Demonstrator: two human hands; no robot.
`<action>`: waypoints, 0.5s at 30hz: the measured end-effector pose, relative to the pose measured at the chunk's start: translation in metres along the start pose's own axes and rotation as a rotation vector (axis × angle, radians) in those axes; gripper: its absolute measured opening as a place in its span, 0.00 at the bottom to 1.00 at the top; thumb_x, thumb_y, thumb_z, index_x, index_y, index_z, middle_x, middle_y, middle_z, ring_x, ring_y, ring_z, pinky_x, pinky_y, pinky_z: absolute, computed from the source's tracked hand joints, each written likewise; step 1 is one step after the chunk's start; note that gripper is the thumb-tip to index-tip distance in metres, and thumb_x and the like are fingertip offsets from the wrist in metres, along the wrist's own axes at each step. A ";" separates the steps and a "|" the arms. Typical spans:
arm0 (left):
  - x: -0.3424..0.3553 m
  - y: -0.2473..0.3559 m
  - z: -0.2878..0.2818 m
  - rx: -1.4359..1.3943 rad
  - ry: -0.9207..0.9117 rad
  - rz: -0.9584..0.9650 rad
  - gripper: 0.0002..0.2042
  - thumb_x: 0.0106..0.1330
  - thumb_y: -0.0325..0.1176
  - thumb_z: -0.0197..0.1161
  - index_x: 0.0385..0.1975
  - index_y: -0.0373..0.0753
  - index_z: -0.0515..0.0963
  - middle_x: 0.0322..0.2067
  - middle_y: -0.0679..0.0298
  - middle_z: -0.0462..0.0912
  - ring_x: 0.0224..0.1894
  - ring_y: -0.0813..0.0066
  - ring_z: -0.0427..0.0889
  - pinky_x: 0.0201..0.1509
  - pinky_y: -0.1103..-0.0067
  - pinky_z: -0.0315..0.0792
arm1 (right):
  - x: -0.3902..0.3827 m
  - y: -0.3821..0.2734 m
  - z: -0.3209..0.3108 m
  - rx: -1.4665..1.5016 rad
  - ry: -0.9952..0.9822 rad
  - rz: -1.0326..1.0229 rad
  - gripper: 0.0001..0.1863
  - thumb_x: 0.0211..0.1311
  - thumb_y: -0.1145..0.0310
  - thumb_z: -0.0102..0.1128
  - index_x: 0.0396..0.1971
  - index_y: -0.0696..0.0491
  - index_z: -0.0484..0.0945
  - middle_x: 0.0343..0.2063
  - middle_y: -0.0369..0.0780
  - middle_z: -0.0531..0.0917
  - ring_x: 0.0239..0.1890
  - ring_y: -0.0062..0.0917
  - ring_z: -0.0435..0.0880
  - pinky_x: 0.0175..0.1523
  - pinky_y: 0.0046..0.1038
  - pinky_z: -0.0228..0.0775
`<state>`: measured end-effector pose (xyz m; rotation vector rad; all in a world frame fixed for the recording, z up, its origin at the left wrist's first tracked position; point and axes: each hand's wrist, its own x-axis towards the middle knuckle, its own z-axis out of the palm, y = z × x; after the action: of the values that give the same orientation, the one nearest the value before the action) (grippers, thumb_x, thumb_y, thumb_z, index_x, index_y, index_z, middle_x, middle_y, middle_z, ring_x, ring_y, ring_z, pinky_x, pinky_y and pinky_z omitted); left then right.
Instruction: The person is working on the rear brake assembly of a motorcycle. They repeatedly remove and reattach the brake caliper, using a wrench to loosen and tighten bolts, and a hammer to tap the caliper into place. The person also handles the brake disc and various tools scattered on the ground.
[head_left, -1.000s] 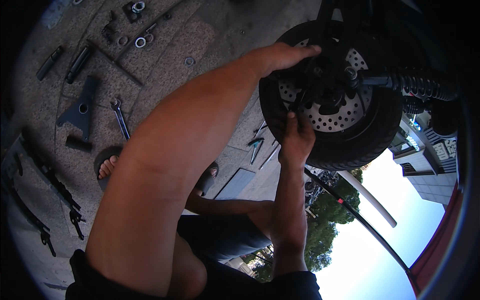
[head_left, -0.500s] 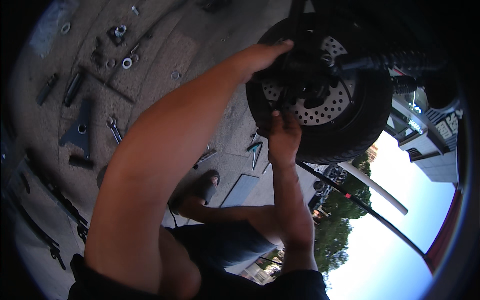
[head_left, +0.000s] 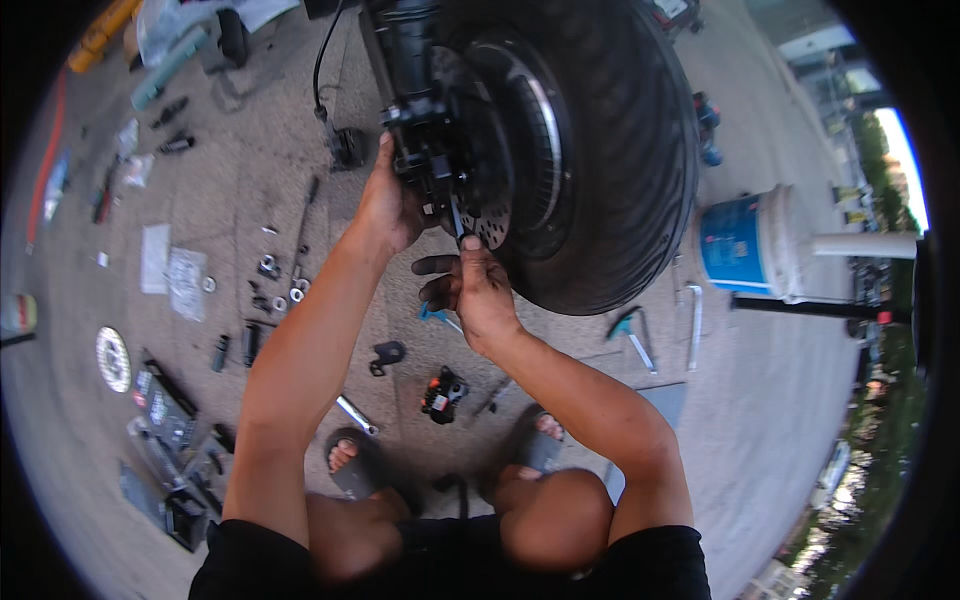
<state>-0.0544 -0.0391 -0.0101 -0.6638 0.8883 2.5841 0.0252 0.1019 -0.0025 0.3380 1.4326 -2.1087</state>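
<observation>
**Both hands at the brake assembly of a raised motorcycle wheel**

Head view, change noted: against the earlier pictures the view has swung round. The wheel (head_left: 590,150), earlier at the upper right with sky beneath it, now sits at upper centre with the paved ground (head_left: 780,420) spread below. Both hands were already at the hub then and remain there, so the work at the hub appears to be continuing, not finishing.

Head view, left hand (head_left: 385,205): it is closed around the black caliper and fork bracket (head_left: 420,130) at the wheel's left face, thumb up along the bracket. The grip looks pressed firmly against the part, steadying it.

Head view, right hand (head_left: 470,290): it sits just below the caliper, fingers partly curled, fingertips pinching a thin dark tool or pin (head_left: 457,218) that runs up to the perforated brake disc (head_left: 490,190). What the slim piece is cannot be told. The caliper lies directly above this hand and touches the left one.

Head view, surroundings: a small black and red part (head_left: 443,392) and a wrench (head_left: 355,413) lie on the ground between the person's sandalled feet (head_left: 350,462) and the wheel. Washers and sockets (head_left: 275,285) are scattered to the left, with a sprocket disc (head_left: 112,358) further left. A blue and white bucket (head_left: 745,245) stands right of the tyre, beside a teal-handled tool (head_left: 630,335).
</observation>
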 end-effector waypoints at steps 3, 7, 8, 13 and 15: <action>0.007 -0.006 0.004 0.048 0.097 0.113 0.33 0.68 0.66 0.33 0.54 0.48 0.72 0.50 0.62 0.77 0.52 0.60 0.71 0.57 0.52 0.59 | 0.007 0.009 -0.007 0.102 -0.067 -0.021 0.23 0.72 0.47 0.42 0.48 0.52 0.68 0.31 0.43 0.84 0.22 0.23 0.81 0.26 0.23 0.72; 0.011 -0.014 0.006 0.029 0.222 0.215 0.25 0.66 0.63 0.40 0.33 0.48 0.75 0.28 0.66 0.77 0.34 0.66 0.73 0.41 0.61 0.65 | 0.010 0.017 -0.009 0.163 -0.134 -0.036 0.22 0.72 0.47 0.42 0.43 0.52 0.71 0.27 0.39 0.84 0.21 0.19 0.79 0.25 0.20 0.69; 0.013 -0.015 0.008 0.047 0.234 0.242 0.24 0.65 0.62 0.43 0.29 0.48 0.75 0.24 0.67 0.75 0.30 0.66 0.72 0.37 0.63 0.66 | 0.010 0.016 -0.010 0.126 -0.132 -0.022 0.21 0.72 0.48 0.42 0.43 0.52 0.71 0.26 0.39 0.84 0.20 0.18 0.78 0.25 0.20 0.69; 0.016 -0.014 0.012 0.063 0.203 0.296 0.23 0.66 0.60 0.45 0.29 0.45 0.75 0.24 0.66 0.76 0.26 0.68 0.75 0.30 0.68 0.69 | 0.011 0.013 -0.010 0.017 -0.108 0.006 0.21 0.71 0.48 0.43 0.44 0.52 0.71 0.24 0.38 0.83 0.18 0.17 0.76 0.24 0.20 0.68; 0.017 -0.014 0.011 0.048 0.222 0.300 0.23 0.67 0.60 0.45 0.31 0.45 0.74 0.25 0.66 0.77 0.27 0.67 0.75 0.29 0.67 0.69 | 0.012 0.014 -0.011 0.017 -0.126 -0.058 0.22 0.71 0.47 0.44 0.47 0.52 0.71 0.24 0.37 0.83 0.18 0.17 0.76 0.24 0.20 0.68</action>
<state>-0.0658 -0.0190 -0.0187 -0.8767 1.1976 2.7749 0.0222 0.1047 -0.0232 0.1679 1.3677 -2.1488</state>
